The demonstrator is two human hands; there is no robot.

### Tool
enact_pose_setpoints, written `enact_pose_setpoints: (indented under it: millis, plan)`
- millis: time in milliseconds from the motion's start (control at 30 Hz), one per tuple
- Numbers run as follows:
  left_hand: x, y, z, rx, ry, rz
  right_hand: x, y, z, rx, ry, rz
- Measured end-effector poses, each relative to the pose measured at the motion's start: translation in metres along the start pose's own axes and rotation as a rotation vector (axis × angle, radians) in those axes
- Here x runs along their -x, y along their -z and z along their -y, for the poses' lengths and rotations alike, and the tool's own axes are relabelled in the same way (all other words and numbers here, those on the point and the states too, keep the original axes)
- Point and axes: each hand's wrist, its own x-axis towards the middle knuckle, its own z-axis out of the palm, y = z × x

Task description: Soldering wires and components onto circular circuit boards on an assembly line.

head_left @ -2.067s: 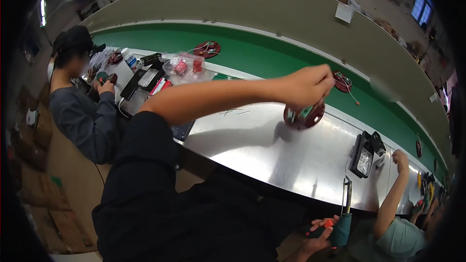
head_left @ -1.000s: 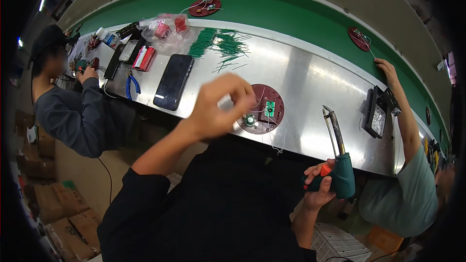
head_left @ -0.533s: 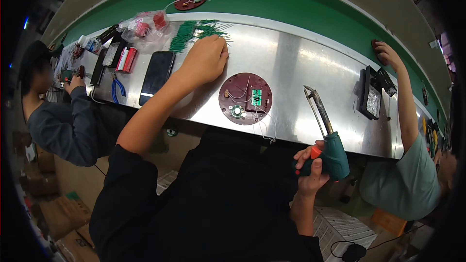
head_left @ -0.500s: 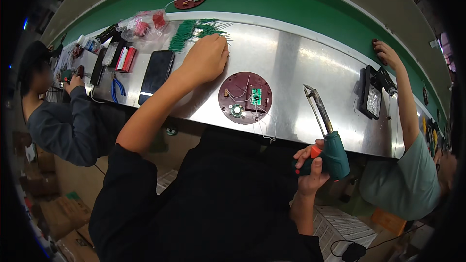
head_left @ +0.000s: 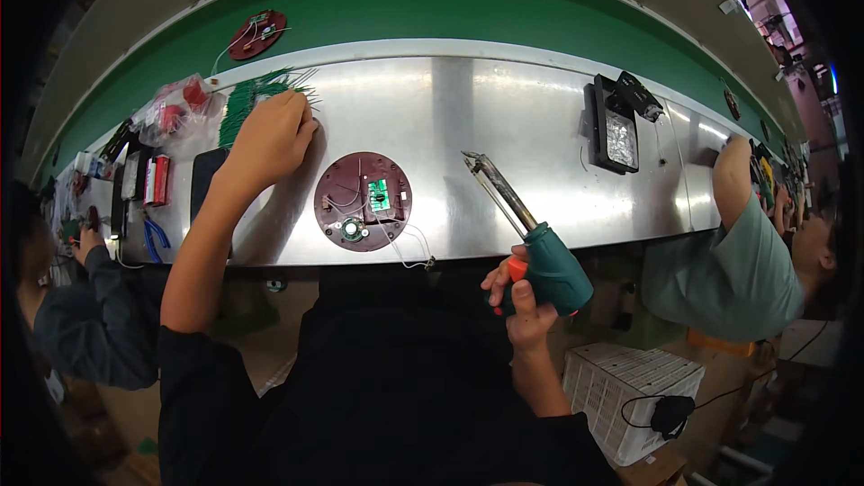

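My right hand (head_left: 526,310) grips a green soldering gun (head_left: 558,270) with a red trigger, its metal tip raised above the table toward the far left. At the far edge of the table, my left hand (head_left: 274,137) is curled down over a pile of thin green wires (head_left: 238,110); its fingertips are hidden, so what it pinches cannot be made out. Between my hands lies a round dark red plate (head_left: 337,182) that carries a small green circuit board (head_left: 379,194), a round metal part (head_left: 352,229) and white leads hanging past the near edge.
Beyond the wires, a similar dark red disc (head_left: 258,34) rests on the green ledge. Left stand a plastic bag (head_left: 175,112), a phone (head_left: 205,180), blue pliers (head_left: 155,236) and a red-and-white box (head_left: 157,182). Right is a black tray (head_left: 616,130). Co-workers sit on both sides.
My view has turned, so the table contents sit further left. The co-worker on the right has moved an arm away from the green ledge. My right hand keeps holding the soldering gun.
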Motion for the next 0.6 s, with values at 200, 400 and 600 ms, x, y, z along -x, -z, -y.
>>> enact_pose_setpoints:
  millis: [200,400,600]
  plan:
    - [-0.007,-0.007,-0.001,-0.15,0.012,0.104,0.001,0.001,0.003,0.034,0.028,-0.032]
    - [-0.037,0.008,0.014,-0.201,-0.104,0.08,0.002,0.006,0.001,0.071,0.033,-0.024]
    - [-0.103,0.026,0.101,0.001,0.109,-0.323,0.005,0.013,0.0,0.064,0.052,-0.058]
